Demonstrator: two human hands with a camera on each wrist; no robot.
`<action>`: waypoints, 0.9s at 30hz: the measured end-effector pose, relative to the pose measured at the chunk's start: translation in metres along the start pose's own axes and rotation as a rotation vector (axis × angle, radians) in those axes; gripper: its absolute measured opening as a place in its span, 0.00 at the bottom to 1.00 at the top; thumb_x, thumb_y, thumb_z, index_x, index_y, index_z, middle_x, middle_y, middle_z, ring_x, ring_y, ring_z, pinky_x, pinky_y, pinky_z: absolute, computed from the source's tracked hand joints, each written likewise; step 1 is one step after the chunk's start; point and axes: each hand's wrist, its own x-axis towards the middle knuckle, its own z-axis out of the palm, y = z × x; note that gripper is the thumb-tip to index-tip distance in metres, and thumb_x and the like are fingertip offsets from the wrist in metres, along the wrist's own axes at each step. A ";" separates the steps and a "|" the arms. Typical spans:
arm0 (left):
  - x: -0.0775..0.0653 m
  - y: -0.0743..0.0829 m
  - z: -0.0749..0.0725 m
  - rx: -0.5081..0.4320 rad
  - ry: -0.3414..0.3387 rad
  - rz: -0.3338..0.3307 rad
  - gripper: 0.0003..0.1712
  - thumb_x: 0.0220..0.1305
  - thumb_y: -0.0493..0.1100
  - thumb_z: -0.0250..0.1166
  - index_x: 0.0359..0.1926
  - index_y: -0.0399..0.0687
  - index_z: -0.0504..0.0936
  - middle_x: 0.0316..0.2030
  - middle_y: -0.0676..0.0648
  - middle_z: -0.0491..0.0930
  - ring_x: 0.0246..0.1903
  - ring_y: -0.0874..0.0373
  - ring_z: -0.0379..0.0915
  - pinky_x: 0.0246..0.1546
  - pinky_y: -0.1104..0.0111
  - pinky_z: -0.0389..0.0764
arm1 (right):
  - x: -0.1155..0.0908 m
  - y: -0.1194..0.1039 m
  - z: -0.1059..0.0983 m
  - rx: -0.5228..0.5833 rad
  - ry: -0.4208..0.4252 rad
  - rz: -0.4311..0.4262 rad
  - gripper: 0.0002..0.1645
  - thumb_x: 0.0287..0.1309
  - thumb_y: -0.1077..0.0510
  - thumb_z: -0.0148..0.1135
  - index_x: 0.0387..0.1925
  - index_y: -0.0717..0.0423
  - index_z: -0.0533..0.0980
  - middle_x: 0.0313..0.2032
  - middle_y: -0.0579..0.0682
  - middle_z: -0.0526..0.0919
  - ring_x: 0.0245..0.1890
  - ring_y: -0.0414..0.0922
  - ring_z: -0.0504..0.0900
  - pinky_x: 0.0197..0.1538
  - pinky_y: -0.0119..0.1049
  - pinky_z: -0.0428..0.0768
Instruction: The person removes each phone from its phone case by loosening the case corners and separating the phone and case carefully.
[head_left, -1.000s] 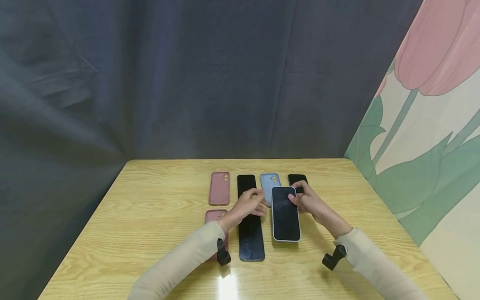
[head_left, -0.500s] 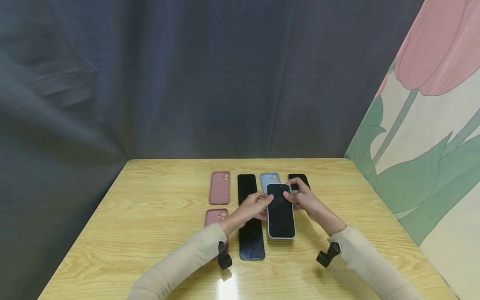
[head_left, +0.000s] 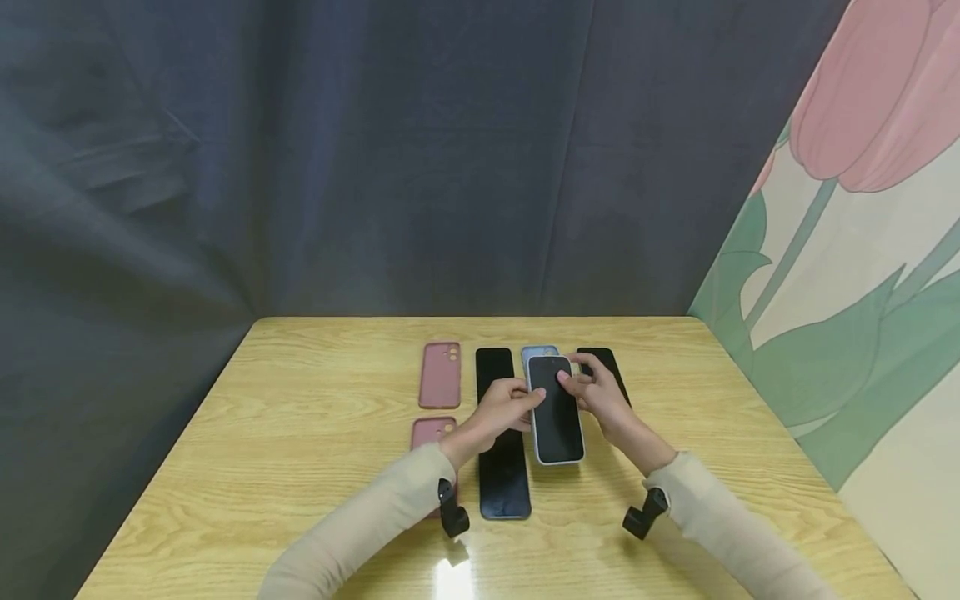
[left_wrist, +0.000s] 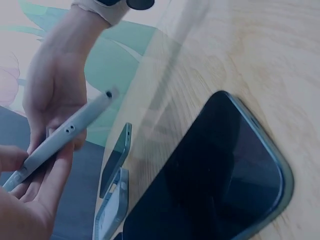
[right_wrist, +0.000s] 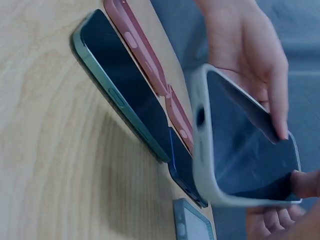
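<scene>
Both hands hold a smartphone (head_left: 557, 429) in a light, pale case, its dark screen up, tilted above the table. My left hand (head_left: 501, 410) grips its left long side, thumb lying over the screen's edge. At the upper right corner my right hand (head_left: 606, 402) pinches it, thumb on the glass and fingers behind. From the right wrist view, the case's rim (right_wrist: 202, 160) wraps the phone's bottom end, where a port opening shows. The left wrist view catches the cased phone (left_wrist: 65, 135) edge-on between the hands.
Dark phones (head_left: 504, 479) lie end to end beneath the left hand. Two pink phone cases (head_left: 439, 375) are to their left, the nearer partly behind the left forearm. A blue case (head_left: 538, 352) and another dark phone (head_left: 609, 367) lie at the back right.
The left hand, apart from the phone a second ago, now grips its left side. The held phone has moved left and slightly away, the right hand moving with it.
</scene>
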 end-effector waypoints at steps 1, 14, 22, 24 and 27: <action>0.000 0.001 0.001 -0.011 0.011 0.007 0.16 0.59 0.48 0.58 0.38 0.37 0.77 0.30 0.43 0.80 0.29 0.53 0.79 0.29 0.63 0.80 | 0.000 0.000 0.001 -0.006 0.007 0.001 0.29 0.58 0.51 0.54 0.57 0.59 0.59 0.37 0.57 0.77 0.34 0.46 0.77 0.43 0.41 0.73; 0.001 0.008 0.007 0.016 0.107 0.023 0.10 0.59 0.42 0.59 0.36 0.38 0.77 0.28 0.43 0.79 0.25 0.54 0.78 0.25 0.65 0.80 | 0.003 0.000 0.012 0.005 0.118 0.004 0.18 0.66 0.59 0.38 0.37 0.70 0.70 0.22 0.50 0.69 0.23 0.43 0.69 0.27 0.32 0.71; -0.002 0.010 0.012 0.134 0.168 0.014 0.09 0.59 0.37 0.57 0.40 0.37 0.74 0.27 0.45 0.76 0.24 0.57 0.77 0.21 0.67 0.79 | 0.003 -0.005 0.017 -0.081 0.149 0.020 0.18 0.66 0.61 0.35 0.33 0.68 0.71 0.23 0.53 0.72 0.26 0.44 0.71 0.31 0.33 0.72; -0.003 0.011 0.013 0.143 0.183 0.007 0.09 0.59 0.36 0.56 0.40 0.36 0.73 0.27 0.45 0.76 0.24 0.57 0.77 0.21 0.67 0.79 | 0.003 -0.007 0.019 -0.102 0.166 0.013 0.17 0.66 0.61 0.36 0.32 0.67 0.71 0.23 0.52 0.71 0.25 0.44 0.71 0.29 0.33 0.71; -0.004 0.012 0.012 0.167 0.211 -0.010 0.08 0.59 0.35 0.56 0.40 0.36 0.73 0.27 0.46 0.75 0.24 0.58 0.76 0.22 0.66 0.79 | 0.003 -0.008 0.022 -0.132 0.175 0.007 0.17 0.66 0.61 0.35 0.28 0.65 0.69 0.22 0.51 0.69 0.23 0.43 0.70 0.26 0.31 0.71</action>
